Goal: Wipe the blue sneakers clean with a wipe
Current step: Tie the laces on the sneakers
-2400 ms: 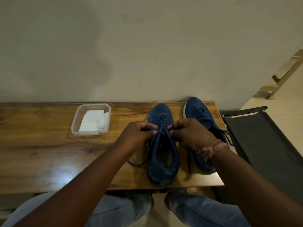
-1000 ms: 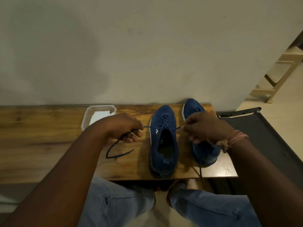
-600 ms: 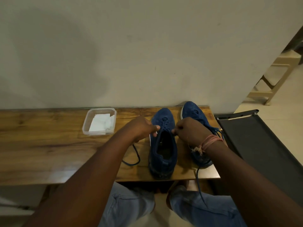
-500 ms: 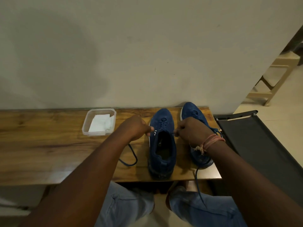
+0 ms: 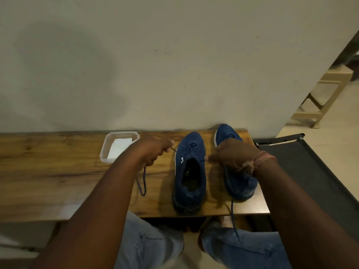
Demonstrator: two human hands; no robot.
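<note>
Two blue sneakers stand side by side on the wooden bench [image 5: 48,171], toes toward the wall. The left sneaker [image 5: 189,183] is wide open at the top. My left hand [image 5: 155,150] pinches one end of its blue lace [image 5: 141,181], drawn out to the left with a loop lying on the bench. My right hand [image 5: 233,154] pinches the other lace end at the shoe's right side and covers part of the right sneaker [image 5: 240,185]. A clear tub [image 5: 118,135] of white wipes [image 5: 120,148] sits to the left, partly behind my left forearm.
A plain wall rises directly behind the bench. A black fabric cot [image 5: 303,171] stands to the right of the bench. A beige stool [image 5: 318,101] sits on the floor at the far right. My knees in jeans [image 5: 242,247] are below the bench's front edge.
Both hands have drawn apart from the left sneaker's tongue, pulling the lace ends outward. The view has drifted slightly.
</note>
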